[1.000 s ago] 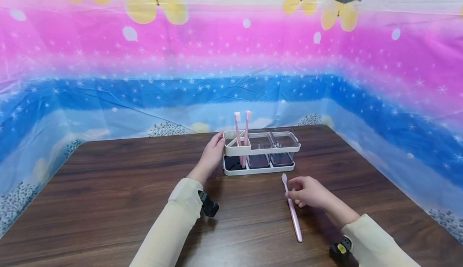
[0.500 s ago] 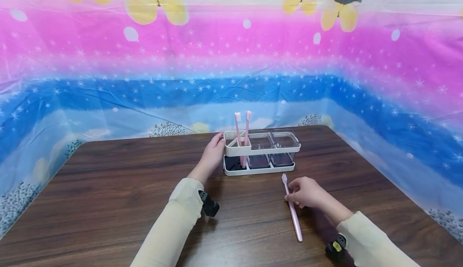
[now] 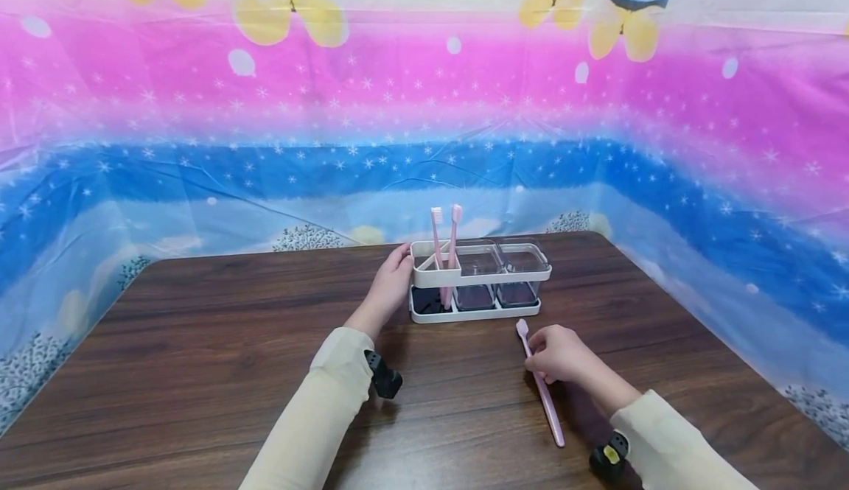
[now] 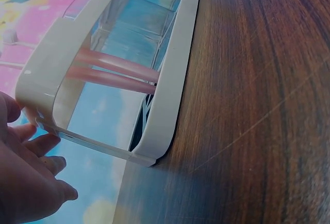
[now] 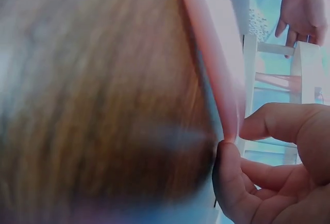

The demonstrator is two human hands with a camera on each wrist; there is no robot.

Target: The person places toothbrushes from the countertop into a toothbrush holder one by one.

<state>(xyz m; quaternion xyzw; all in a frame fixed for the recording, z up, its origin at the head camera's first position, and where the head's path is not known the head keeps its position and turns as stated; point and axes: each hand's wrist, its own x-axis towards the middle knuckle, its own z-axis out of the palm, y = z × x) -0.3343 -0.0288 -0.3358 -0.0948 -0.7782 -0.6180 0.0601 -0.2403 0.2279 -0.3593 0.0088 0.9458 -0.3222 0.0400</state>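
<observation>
A white two-tier toothbrush holder (image 3: 477,315) stands near the back of the table, with two pink toothbrushes (image 3: 454,236) upright in its left compartment. My left hand (image 3: 388,287) rests at the holder's left end; in the left wrist view its loosely extended fingers (image 4: 44,144) meet the upper tier's corner. Nearer the front right, my right hand (image 3: 564,354) pinches a third pink toothbrush (image 3: 549,405) by its neck between thumb and finger. That brush's head points toward the holder and its handle toward me, low over the wood.
Clear square cups (image 3: 524,258) fill the holder's middle and right places. The dark wood table (image 3: 219,343) reaches back to a pink and blue printed cloth (image 3: 371,92) hanging behind and at the sides. A black wrist camera (image 3: 382,374) sits on the left sleeve, another (image 3: 609,457) on the right.
My right thumb and fingers have closed on the loose toothbrush, and its handle end has swung slightly to the right. The left hand and the holder stay put.
</observation>
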